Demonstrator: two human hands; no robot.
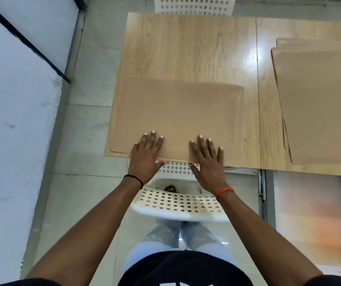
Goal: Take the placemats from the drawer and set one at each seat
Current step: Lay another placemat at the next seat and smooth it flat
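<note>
Setting 1 placemat (178,116) at the near seat looks like the step in hand: it lies flat on the table (186,46) above the white chair (178,205). Left hand (145,157) and right hand (207,162) rest on its near edge, fingers spread flat, thumbs under the table edge, grasping nothing. Next, I judge, comes fetching another from the stack (320,104) well to the right.

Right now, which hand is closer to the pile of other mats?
The right hand. It rests on the near mat on the side toward the stack, which lies to the right; the left hand is farther away.
</note>
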